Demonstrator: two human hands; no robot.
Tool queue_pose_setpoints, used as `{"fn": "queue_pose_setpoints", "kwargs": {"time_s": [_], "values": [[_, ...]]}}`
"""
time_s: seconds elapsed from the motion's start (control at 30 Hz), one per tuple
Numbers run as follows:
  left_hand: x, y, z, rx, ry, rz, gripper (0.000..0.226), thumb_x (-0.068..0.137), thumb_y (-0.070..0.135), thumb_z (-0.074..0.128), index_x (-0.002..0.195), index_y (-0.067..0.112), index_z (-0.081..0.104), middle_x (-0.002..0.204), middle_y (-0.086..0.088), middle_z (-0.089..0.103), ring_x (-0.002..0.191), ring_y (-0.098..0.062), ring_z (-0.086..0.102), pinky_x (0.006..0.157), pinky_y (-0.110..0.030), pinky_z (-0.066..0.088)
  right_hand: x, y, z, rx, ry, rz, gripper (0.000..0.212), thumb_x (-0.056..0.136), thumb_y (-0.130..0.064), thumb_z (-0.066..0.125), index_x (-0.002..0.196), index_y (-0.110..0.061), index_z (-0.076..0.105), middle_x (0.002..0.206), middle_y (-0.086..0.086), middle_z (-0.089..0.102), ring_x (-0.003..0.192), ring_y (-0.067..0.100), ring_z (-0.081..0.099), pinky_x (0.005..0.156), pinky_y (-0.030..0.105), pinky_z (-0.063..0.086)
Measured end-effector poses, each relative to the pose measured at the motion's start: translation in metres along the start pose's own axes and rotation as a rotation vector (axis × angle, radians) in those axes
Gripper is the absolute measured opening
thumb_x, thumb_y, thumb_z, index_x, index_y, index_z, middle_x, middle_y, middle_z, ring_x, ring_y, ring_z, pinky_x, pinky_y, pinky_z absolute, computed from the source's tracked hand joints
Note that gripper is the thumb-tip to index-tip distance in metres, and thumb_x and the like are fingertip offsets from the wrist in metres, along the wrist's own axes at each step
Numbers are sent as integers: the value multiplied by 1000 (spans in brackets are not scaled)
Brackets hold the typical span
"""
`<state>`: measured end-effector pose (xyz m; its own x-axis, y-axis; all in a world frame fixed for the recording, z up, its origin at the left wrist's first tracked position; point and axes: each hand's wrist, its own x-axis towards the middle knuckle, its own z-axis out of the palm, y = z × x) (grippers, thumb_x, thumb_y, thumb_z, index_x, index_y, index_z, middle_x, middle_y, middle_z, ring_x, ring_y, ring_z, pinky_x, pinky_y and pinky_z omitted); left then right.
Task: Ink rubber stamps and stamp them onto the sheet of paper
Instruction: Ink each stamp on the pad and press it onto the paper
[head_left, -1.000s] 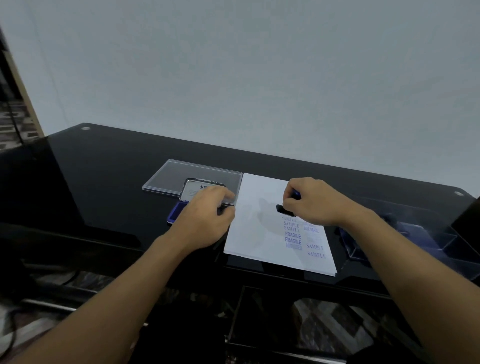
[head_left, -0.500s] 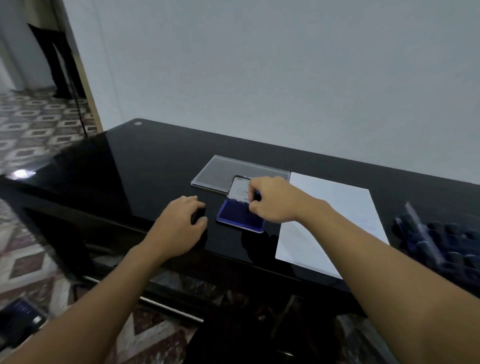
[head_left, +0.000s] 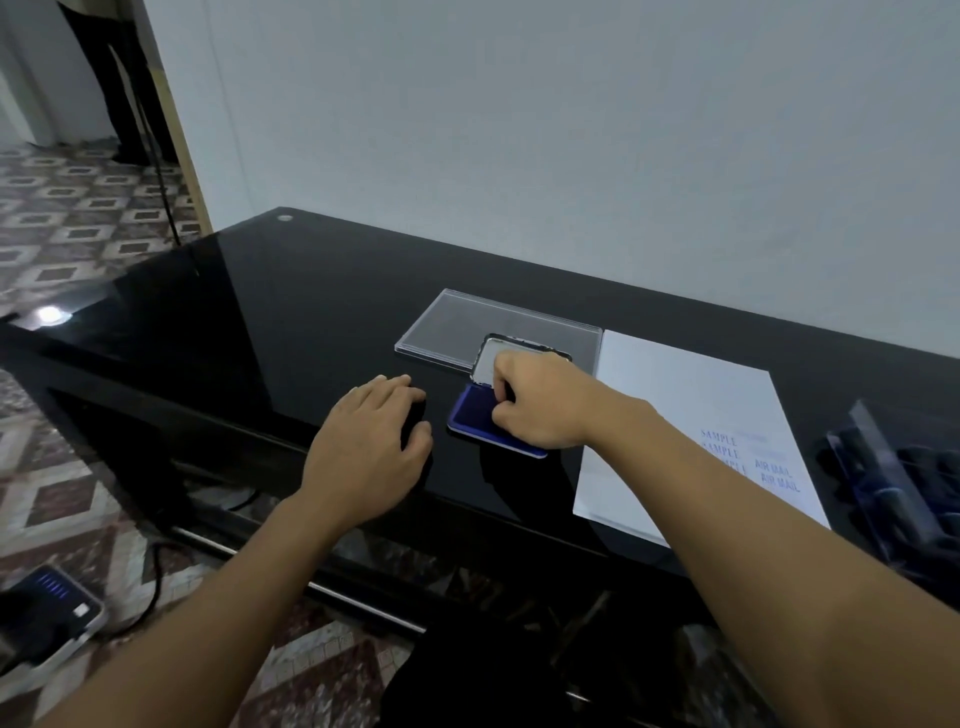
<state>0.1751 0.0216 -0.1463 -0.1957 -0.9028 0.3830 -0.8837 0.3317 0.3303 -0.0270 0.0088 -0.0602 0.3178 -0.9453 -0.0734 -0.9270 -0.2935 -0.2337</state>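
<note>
A blue ink pad lies open on the black glass table, its lid tilted up behind it. My right hand is over the pad, fingers closed on a small dark stamp pressed to the ink; the stamp is mostly hidden. My left hand rests on the table left of the pad, curled around a small dark object, likely another stamp. The white sheet of paper lies right of the pad, with blue SAMPLE and AIR MAIL prints near its front.
A clear plastic lid lies flat behind the ink pad. A clear tray with several dark stamps stands at the right edge. A device with blue lights sits on the tiled floor, left. The table's front edge is close to me.
My right hand left the paper and moved left onto the ink pad with its stamp. My left hand shifted off the pad to the table beside it. The view swung left.
</note>
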Motion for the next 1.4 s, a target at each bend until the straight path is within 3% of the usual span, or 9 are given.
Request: {"fn": "queue_pose_setpoints", "kwargs": {"time_s": [0.17,0.4,0.6,0.8,1.0,1.1,1.2,1.4], "values": [[0,1,1,5,1,-5,39,94,36,47,129,22,54,145,3,46,138,-16,34,114,-34,25,-5,3,7,-13,16,-19,6,92,-24,56,91,-23,50,93,1,62,85,20,58,72,36,52],[-1,2,-1,-5,-7,-8,39,94,36,46,130,23,53,145,3,45,138,-16,33,114,-36,25,-2,3,5,11,22,1,12,88,-26,57,84,-27,47,95,0,63,87,19,59,78,40,55],[2,2,-8,-74,-63,-33,41,94,34,49,133,21,52,147,2,42,139,-16,30,114,-32,21,-12,4,11,27,69,-21,9,92,-22,58,96,-22,50,98,1,64,87,19,59,68,34,53],[9,15,-24,-234,-49,-75,39,92,30,53,130,20,55,135,7,52,126,-9,41,95,-21,31,-28,10,-2,177,159,9,6,89,-17,56,93,-21,56,90,-1,65,81,20,61,70,35,54],[17,55,-31,-340,-9,7,32,92,28,52,124,24,56,126,13,54,115,-2,41,92,-22,34,-64,30,-26,240,234,61,2,90,-15,59,91,-17,60,85,-4,65,75,13,59,63,26,47],[19,87,-25,-407,-31,69,30,91,29,51,120,27,56,122,14,55,115,-4,45,96,-25,39,-87,44,-35,234,255,104,2,91,-17,59,90,-16,60,86,-3,65,74,13,58,64,27,47],[18,115,-14,-454,-45,150,28,91,29,52,118,26,57,118,13,56,108,-4,49,92,-24,42,-111,60,-42,207,249,168,3,92,-19,58,91,-17,60,87,-4,64,74,15,57,62,26,45],[10,155,2,-477,-160,199,32,93,33,50,124,27,53,127,13,52,118,-6,44,100,-31,41,-164,96,-53,171,224,303,4,93,-20,57,90,-20,59,86,-5,64,73,14,59,63,27,48]]}}
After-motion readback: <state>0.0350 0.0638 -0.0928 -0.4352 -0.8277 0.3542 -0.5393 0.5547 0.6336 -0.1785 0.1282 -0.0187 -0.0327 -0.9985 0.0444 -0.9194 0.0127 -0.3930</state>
